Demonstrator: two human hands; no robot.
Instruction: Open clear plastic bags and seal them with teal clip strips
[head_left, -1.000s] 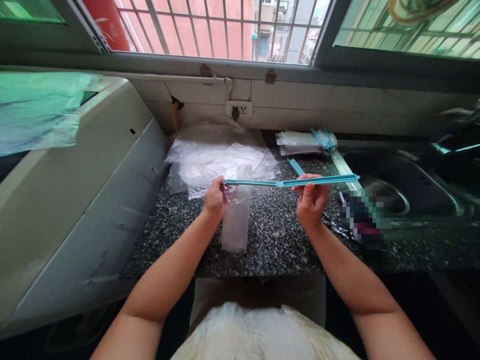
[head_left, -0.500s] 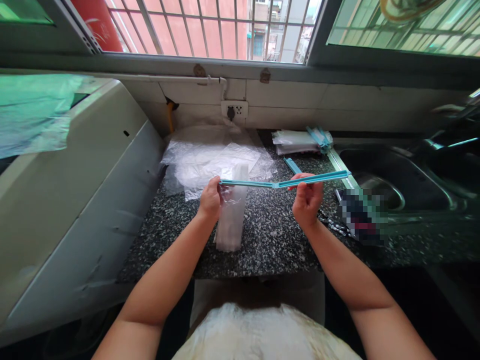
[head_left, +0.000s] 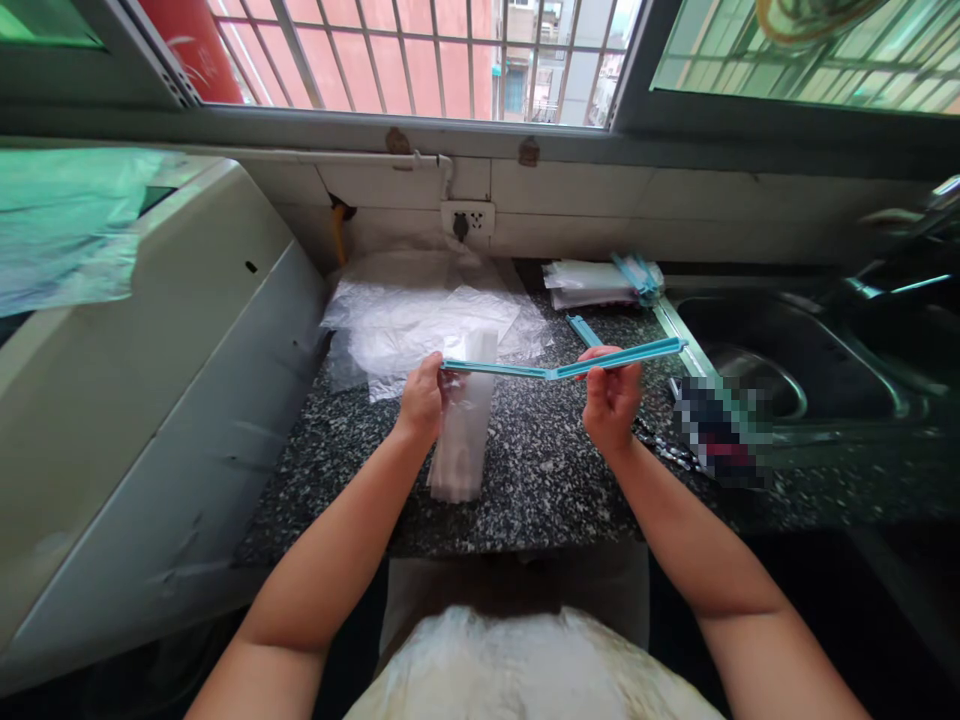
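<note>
A long blue bag clip [head_left: 517, 371] is unfolded at its hinge between my two hands. My left hand [head_left: 422, 400] pinches the far end of its left arm, close to the top of a folded clear plastic bag [head_left: 459, 450]. The bag hangs below this arm, over the counter; whether the fingers also grip it is hidden. My right hand [head_left: 613, 400] is closed around the clip's other arm, which slants up to the right. Just behind my right hand a second blue clip [head_left: 583, 329] lies on the counter.
Loose clear plastic bags [head_left: 435, 310] spread across the back of the speckled counter [head_left: 540, 470]. A stack of folded bags [head_left: 592, 283] with blue clips lies by the sink [head_left: 810, 350]. A blurred-out dark object [head_left: 716, 435] sits at the right. A pale appliance [head_left: 187, 330] stands left.
The clip's right arm has shifted slightly left and closed a little toward the other arm, with my right hand moving along. My left hand is almost still.
</note>
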